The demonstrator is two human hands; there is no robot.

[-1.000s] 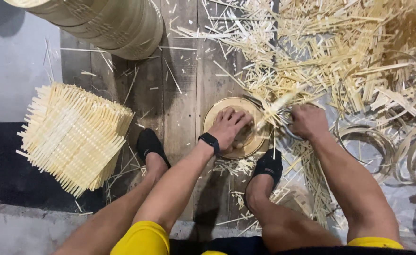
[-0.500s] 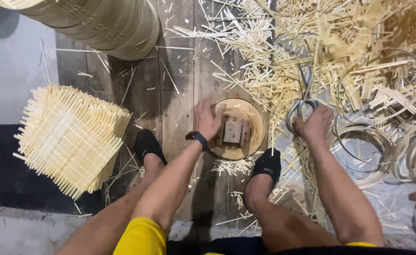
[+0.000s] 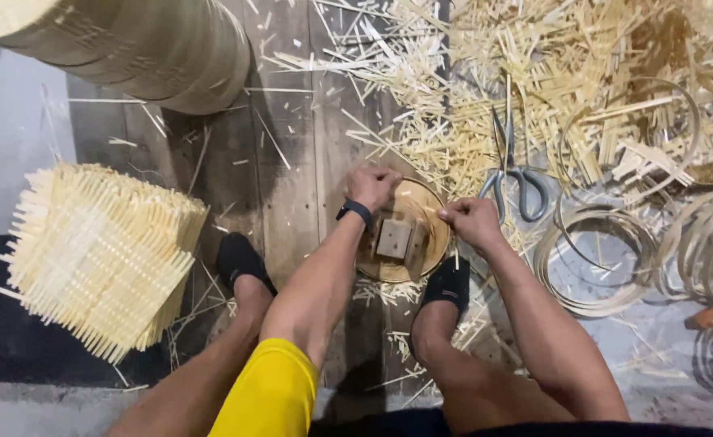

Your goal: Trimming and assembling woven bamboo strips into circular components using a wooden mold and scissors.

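Inside the round bamboo tray [image 3: 431, 257], a wooden block [image 3: 393, 239], both hands gripping its rim

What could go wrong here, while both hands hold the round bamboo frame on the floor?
1. The scissors lie just beyond the right hand, half among loose bamboo strips; a blind reach could meet the blades.
2. Splinters are likely: both hands are bare, and the left hand grips the rim of the round frame.
3. Offcuts lie around the feet in thin black footwear.

Dark, worn wooden floor planks [image 3: 291, 202] run beneath a heap of pale bamboo offcuts [image 3: 551, 73], with grey concrete floor [image 3: 16, 146] left of the planks.
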